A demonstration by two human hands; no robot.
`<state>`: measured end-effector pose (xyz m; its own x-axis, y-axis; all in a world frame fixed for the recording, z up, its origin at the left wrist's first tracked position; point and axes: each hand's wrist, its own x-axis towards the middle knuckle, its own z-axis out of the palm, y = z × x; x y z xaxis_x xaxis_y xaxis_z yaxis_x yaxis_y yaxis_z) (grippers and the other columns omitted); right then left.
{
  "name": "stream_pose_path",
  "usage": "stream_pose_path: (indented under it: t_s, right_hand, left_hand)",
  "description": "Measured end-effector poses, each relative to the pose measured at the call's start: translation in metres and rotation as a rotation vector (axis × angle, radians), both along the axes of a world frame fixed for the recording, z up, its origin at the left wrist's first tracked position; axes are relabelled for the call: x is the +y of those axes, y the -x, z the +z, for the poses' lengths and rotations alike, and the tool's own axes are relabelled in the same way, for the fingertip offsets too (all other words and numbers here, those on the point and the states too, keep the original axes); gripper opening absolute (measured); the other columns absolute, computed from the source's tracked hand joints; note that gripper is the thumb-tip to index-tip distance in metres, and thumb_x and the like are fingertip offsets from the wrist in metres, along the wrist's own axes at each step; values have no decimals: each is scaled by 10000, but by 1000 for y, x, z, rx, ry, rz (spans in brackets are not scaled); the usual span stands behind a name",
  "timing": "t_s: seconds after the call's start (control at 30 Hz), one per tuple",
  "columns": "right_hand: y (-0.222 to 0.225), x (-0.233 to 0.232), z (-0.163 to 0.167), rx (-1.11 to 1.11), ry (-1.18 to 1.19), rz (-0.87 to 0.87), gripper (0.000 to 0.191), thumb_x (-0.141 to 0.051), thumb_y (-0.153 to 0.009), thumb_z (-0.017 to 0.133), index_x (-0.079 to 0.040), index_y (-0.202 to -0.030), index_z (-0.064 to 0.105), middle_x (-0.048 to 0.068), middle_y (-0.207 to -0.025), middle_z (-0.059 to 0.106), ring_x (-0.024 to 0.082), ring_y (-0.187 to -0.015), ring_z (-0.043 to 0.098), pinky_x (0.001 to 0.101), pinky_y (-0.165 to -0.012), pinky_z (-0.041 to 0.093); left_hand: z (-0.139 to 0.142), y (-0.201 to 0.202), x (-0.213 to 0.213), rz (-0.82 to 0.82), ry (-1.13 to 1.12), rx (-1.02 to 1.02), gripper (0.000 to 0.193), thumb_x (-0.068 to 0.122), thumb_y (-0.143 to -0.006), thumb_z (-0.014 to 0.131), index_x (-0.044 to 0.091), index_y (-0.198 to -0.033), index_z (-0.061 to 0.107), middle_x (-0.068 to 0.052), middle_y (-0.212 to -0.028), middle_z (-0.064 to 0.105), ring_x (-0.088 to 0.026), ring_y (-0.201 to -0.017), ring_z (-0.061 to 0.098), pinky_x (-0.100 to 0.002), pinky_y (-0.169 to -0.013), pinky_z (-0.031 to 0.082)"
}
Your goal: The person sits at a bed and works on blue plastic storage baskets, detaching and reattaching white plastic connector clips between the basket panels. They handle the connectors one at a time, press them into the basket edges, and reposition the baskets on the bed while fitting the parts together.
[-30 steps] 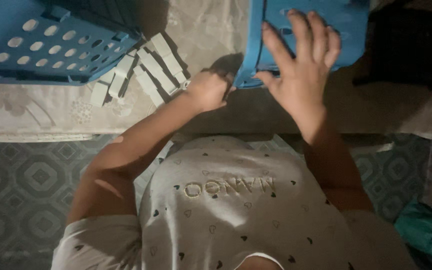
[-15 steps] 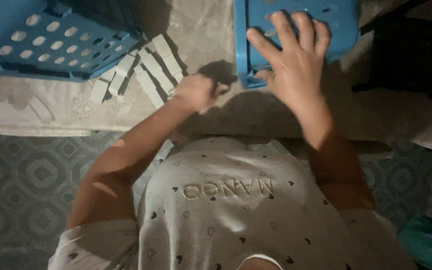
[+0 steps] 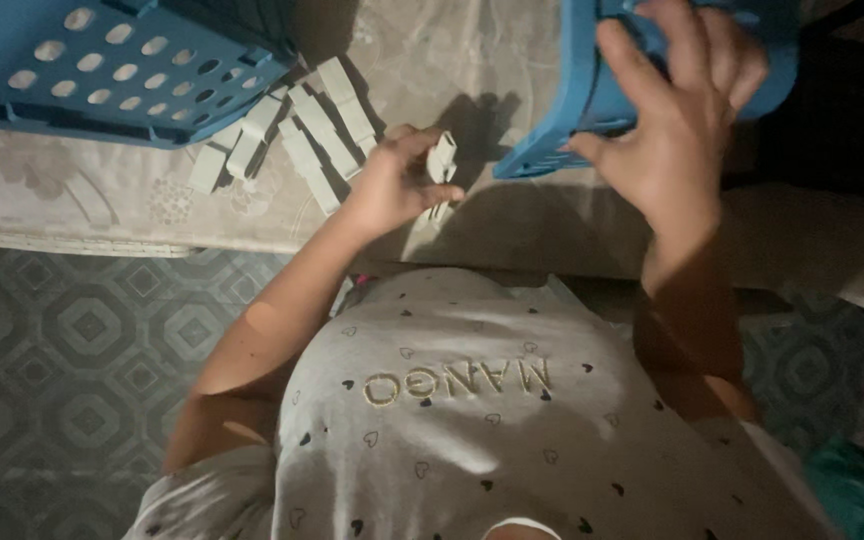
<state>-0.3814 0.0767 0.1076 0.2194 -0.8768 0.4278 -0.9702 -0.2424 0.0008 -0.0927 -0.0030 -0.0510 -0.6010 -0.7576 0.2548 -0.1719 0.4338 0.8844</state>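
item: left hand (image 3: 392, 185). grip closed around a small pale grey plastic clip (image 3: 441, 160), pinched between thumb and fingertips; the clip stands roughly upright, above the table (image 3: 102, 200), near its front edge.

item: right hand (image 3: 677, 125). fingers spread and curled over the side wall of a blue plastic panel (image 3: 572, 110), thumb on the near face; the grip is clamped on the panel, which is tilted with its lower corner close to the table surface (whether that corner touches cannot be told). the panel sits just right of the clip, apart from it.

item: loose grey clips (image 3: 302, 140). a scattered group of long pale pieces lying flat on the table, to the left of the left hand, several side by side and some at the foot of the basket.

item: blue perforated basket (image 3: 112, 70). large, with rows of round holes, lying at the upper left on the table, partly over the clip group.

item: table covering. pale cloth with a faint floral print, shadowed under the hands.

item: patterned floor (image 3: 72, 350). grey geometric tiles, below the table edge at left.

item: grey shirt (image 3: 452, 430). dotted with small dark hearts, filling the lower centre of the view.

item: teal object (image 3: 857, 490). lower right corner, kind unclear.
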Motion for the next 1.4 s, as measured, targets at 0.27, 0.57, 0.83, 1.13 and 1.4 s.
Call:
stream_pose_path:
  t_s: [0.27,0.57,0.83,1.13,1.4]
  right_hand:
    - [5,11,-2,-91,34,-44,865,-278,-620,958,-86,-1414,674,86,-1559,455,342,-1441,327,540,-1188,208]
    - [6,18,-2,41,41,-45,800,-283,-606,929,-133,-1351,678,55,-1522,491,303,-1416,350,504,-1172,235]
    - [8,13,5,69,96,87,811,-351,-638,958,-114,-1347,644,61,-1475,497,295,-1343,399,488,-1136,249]
    - [-3,11,3,132,80,84,795,-368,-669,930,-123,-1370,648,61,-1409,506,295,-1303,417,507,-1120,249]
    - [18,14,4,125,57,71,865,-474,-710,904,-114,-1452,645,88,-1468,502,305,-1305,381,518,-1145,269]
  left_hand:
    - [10,18,10,-12,-16,-379,508,429,-979,773,144,-1369,615,-158,-1010,705,-340,-902,676,-457,-767,545]
    - [14,25,14,-45,334,-569,298,179,-839,716,170,-1137,727,-118,-1028,690,-337,-985,681,-491,-791,546]
    - [25,23,6,-137,231,-684,278,275,-795,753,173,-1053,752,-151,-850,727,-377,-858,711,-523,-708,550]
    - [21,31,6,-185,252,-820,207,246,-700,791,130,-870,775,-141,-839,734,-343,-877,717,-509,-732,546]
    - [28,27,8,-191,-97,-760,250,326,-867,707,83,-892,765,-158,-795,735,-337,-806,732,-478,-744,562]
